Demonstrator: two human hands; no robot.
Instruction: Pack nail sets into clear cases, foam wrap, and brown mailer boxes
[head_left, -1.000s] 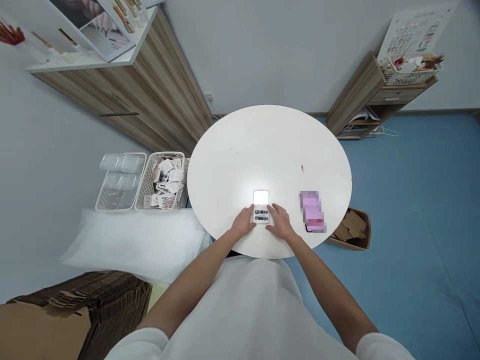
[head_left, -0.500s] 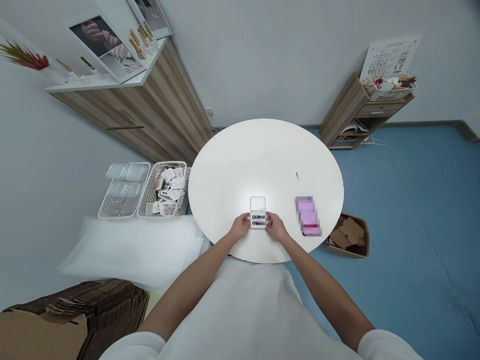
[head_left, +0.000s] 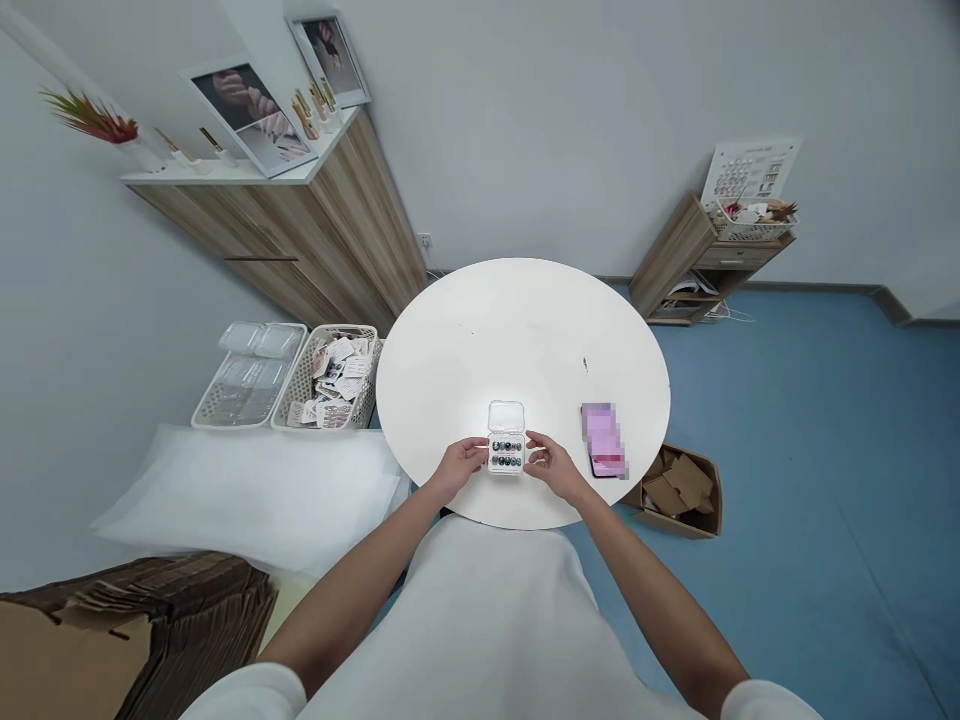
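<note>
A small white case [head_left: 506, 471] with its clear lid [head_left: 506, 416] flipped up is at the near part of the round white table [head_left: 517, 310]. Inside it lie two rows of small dark, patterned pieces that look like press-on nails [head_left: 507, 454]. My left hand [head_left: 461, 466] grips the case's left edge between thumb and fingers. At the right edge, my right hand [head_left: 553, 466] holds it with thumb and index fingertips, the fingers curved. Whether the case rests on the tabletop or is slightly raised, I cannot tell.
A phone [head_left: 603, 440] lies right of the case. A cardboard box [head_left: 709, 500] of scraps stands on the floor at right. To the left are a basket of cards [head_left: 300, 375], a basket of clear boxes [head_left: 202, 400], white sheets [head_left: 247, 490] and stacked cardboard [head_left: 195, 630].
The view has shifted a little. The case shows larger and turned more toward me, its lid still up. My right hand's fingers are spread wider along its edge.
</note>
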